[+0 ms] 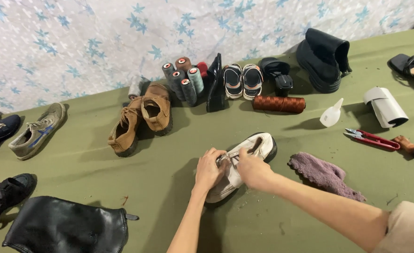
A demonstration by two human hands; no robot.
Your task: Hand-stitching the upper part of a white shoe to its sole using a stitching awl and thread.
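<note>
A white low shoe with a dark sole (pixel 258 146) lies on the green table cover (pixel 169 154) in the middle. My left hand (pixel 208 168) grips its near part from the left. From the right, my right hand (pixel 252 169) pinches at the lace area on top of the shoe. What the fingertips hold is too small to tell.
A purple cloth (pixel 323 173) lies right of the shoe. Red snips (pixel 371 138), a white squeeze bottle (pixel 331 115), a brown thread spool (pixel 279 103), several thread cones (pixel 184 78), brown shoes (pixel 141 117), sandals (pixel 242 80), black boots (pixel 323 58) and a black bag (pixel 66 227) surround it.
</note>
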